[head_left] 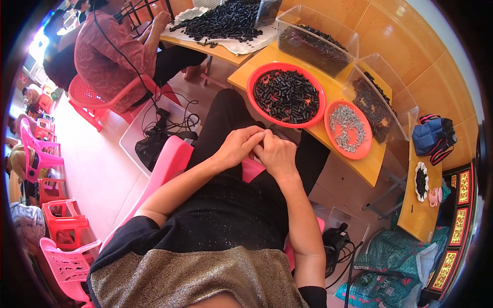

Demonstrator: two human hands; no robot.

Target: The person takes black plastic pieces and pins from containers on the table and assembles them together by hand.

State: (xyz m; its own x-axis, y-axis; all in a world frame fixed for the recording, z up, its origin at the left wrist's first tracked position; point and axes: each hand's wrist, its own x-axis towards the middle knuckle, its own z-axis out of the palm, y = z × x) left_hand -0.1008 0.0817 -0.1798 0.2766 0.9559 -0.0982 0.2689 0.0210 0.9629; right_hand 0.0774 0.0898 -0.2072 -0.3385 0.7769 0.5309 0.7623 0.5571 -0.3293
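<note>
Hands: left hand and right hand meet over the lap, knuckles up, touching each other.
Small part: something tiny sits between the fingertips where both hands meet; too hidden to tell what it is.
Fingers: curled and pressed together on both hands, pinching at the meeting point.
Arms: both forearms come up from the lower edge, elbows out, wrists bent inward.
Red bowl: on the yellow worktop, just beyond the hands, full of small black pieces.
Orange plate: beside the bowl to the right, holding grey screws.
Clear bins: farther back, with more black pieces.
Pink chair: left of the lap.
</note>
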